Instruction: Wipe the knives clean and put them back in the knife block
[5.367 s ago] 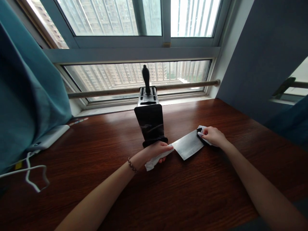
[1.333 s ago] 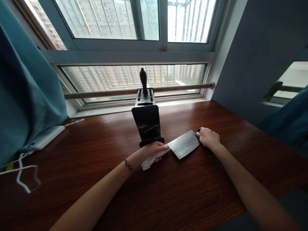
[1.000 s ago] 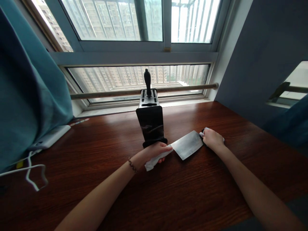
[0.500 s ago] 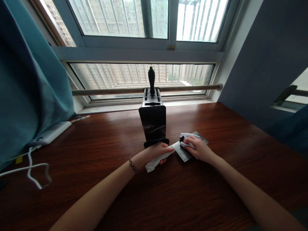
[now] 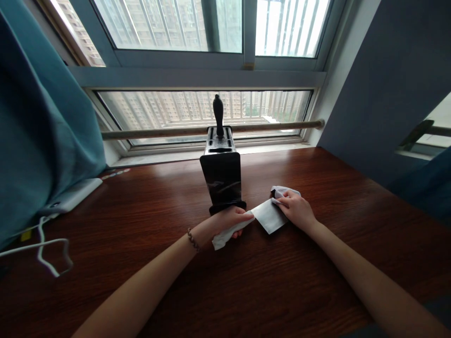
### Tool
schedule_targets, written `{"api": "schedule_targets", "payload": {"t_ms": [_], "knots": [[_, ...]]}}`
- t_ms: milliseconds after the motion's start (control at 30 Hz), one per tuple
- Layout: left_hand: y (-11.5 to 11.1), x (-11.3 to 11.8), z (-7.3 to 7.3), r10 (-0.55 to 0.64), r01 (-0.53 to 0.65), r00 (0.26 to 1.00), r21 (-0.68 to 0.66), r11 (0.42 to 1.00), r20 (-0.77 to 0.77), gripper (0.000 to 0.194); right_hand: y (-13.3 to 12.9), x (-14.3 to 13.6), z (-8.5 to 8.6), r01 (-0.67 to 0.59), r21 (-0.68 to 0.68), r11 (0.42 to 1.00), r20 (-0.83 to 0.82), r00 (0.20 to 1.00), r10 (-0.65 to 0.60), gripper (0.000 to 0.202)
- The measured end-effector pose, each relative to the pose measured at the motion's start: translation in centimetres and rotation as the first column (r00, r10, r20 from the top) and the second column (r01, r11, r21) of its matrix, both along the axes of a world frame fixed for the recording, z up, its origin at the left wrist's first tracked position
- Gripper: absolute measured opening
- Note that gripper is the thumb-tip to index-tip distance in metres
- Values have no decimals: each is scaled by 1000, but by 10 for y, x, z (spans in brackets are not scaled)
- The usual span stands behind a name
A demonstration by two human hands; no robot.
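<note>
My left hand [image 5: 232, 219] is closed around the handle end of a cleaver [image 5: 270, 217]. A crumpled white tissue or cloth [image 5: 222, 238] wraps that end, so the handle itself is hidden. The broad silvery blade points right, low over the table. Pinched in my right hand [image 5: 296, 209], a white cloth [image 5: 282, 190] with a dark patch lies over the blade's far right end and covers it. Just beyond my left hand stands a black knife block [image 5: 222, 180] with a slotted metal top. A black handle [image 5: 218, 115] sticks up from it.
The brown wooden table [image 5: 169, 291] reaches to the window sill. At the left lie a white power strip [image 5: 75, 195] and a white cable [image 5: 42, 256], beside a blue curtain [image 5: 52, 103]. A rail [image 5: 275, 126] crosses the window behind the block. A dark wall stands at right.
My right hand has slid the cloth right along the blade to its far end, uncovering more of the blade. My left hand keeps its grip. The view has shifted slightly.
</note>
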State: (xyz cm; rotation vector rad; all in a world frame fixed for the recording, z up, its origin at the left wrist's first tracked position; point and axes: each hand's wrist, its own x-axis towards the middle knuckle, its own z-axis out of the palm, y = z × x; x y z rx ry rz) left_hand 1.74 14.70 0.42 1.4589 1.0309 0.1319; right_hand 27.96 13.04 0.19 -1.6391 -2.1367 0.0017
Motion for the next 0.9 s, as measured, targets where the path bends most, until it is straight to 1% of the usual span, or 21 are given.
{"api": "schedule_targets", "payload": {"t_ms": [33, 100, 167, 267, 333, 400, 533, 600, 700, 767, 833, 900], "knots": [[0, 0, 0, -1, 1, 1000, -2, 1000, 2, 48, 0, 1, 0, 2, 0, 1000, -4, 1000, -2, 20], [0, -1, 0, -1, 1, 1000, -2, 1000, 0, 49, 0, 1, 1, -45, -2, 999, -21, 999, 45, 21], [0, -1, 1, -2, 2, 1000, 10, 1000, -7, 51, -3, -2, 3, -148, -10, 989, -64, 987, 147, 21], [0, -1, 3, -5, 6, 1000, 31, 1000, -14, 51, -8, -9, 6, -331, -15, 944, -142, 935, 325, 22], [-1, 0, 5, -4, 5, 1000, 34, 999, -22, 52, -9, -12, 7, -398, -12, 918, -154, 907, 391, 22], [-1, 0, 6, -4, 5, 1000, 27, 1000, -29, 51, -9, -12, 7, -390, -16, 921, -130, 914, 385, 22], [-1, 0, 6, -17, 17, 1000, 11, 1000, -20, 48, -2, -5, 4, -242, -15, 970, -42, 970, 241, 22], [0, 0, 5, -21, 22, 1000, 12, 1000, -17, 47, 2, 0, 3, -178, -23, 984, -20, 984, 178, 23], [1, -1, 3, -17, 17, 999, 21, 1000, -29, 47, 5, 4, 2, -139, -42, 989, -29, 990, 138, 23], [1, -1, 2, -17, 18, 999, 20, 1000, -40, 47, 3, 3, 2, -171, -39, 985, -47, 985, 169, 22], [1, -1, 3, -22, 22, 999, 19, 1000, -41, 48, -1, -1, 4, -258, -34, 966, -83, 964, 254, 20], [-1, -1, 5, -19, 19, 999, 20, 1000, -36, 48, -7, -7, 6, -366, -36, 930, -129, 925, 359, 20]]}}
